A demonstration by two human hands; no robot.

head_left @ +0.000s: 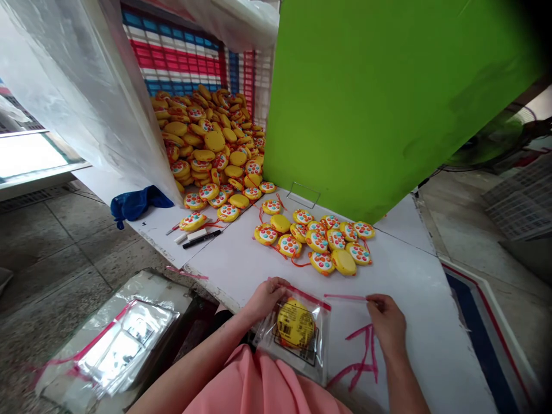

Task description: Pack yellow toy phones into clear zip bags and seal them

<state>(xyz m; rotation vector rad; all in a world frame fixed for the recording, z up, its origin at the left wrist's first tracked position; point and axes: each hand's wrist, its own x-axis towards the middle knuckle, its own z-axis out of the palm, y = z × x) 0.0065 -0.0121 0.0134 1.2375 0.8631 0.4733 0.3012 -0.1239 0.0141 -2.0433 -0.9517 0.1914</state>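
That white desk (407, 270) bears a tall green panel (366, 109); a clear bag (317, 368) sits at the near edge. The left hand (269, 296) pinches the bag, a yellow toy (294, 322) inside; the right hand (388, 325) has its grip on a thin pink strip (345, 296).

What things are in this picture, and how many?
table: one, white, underneath toys
bag: one, clear, table front
bagged toy: one, yellow, inside it
strips: several, pink, right of bag
loose toys: about fifteen, yellow, table middle
heaped toys: many, yellow, back left
panel: one, green, back right
marker: one, black, table's left
cloth: one, blue, table's left edge
striped sheeting: uncounted, multicoloured, behind heap
plastic: uncounted, whitish, upper left
packets: several, clear, lower left
fan: one, dark, far right
garment: one, pink, bottom
left hand: one, holding bag's corner
right hand: one, pinching a strip
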